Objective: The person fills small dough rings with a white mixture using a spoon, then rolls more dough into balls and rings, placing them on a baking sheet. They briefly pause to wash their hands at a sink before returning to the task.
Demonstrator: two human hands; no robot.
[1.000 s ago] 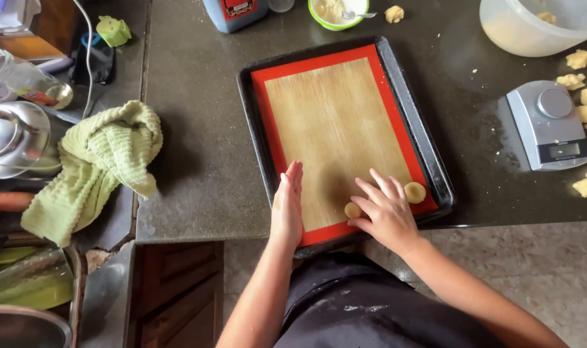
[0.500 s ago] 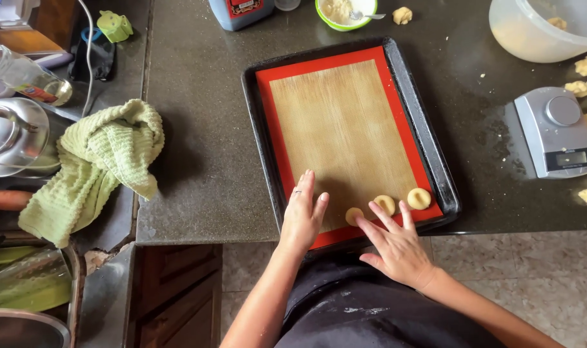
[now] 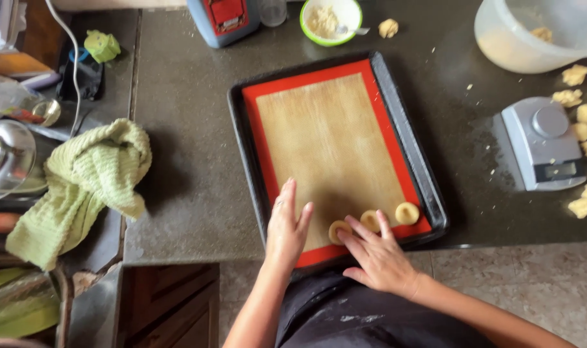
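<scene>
Red-edged mat (image 3: 335, 151) in the tray (image 3: 409, 138) carries three dough discs (image 3: 371, 220) along its near edge, right hand (image 3: 377, 258) open-gripped touching two, left hand (image 3: 287, 222) flat beside them.

- Dark speckled stone counter (image 3: 184, 193) fills most of the view
- Dark wooden cabinet (image 3: 168, 303) at 7 o'clock
- Pale mottled tile floor (image 3: 532, 283) at 5 o'clock
- Soft, even light

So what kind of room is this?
Most likely a home kitchen: a baking tray with dough rounds sits on a stone counter, beside a small scale and a mixing bowl.
</scene>
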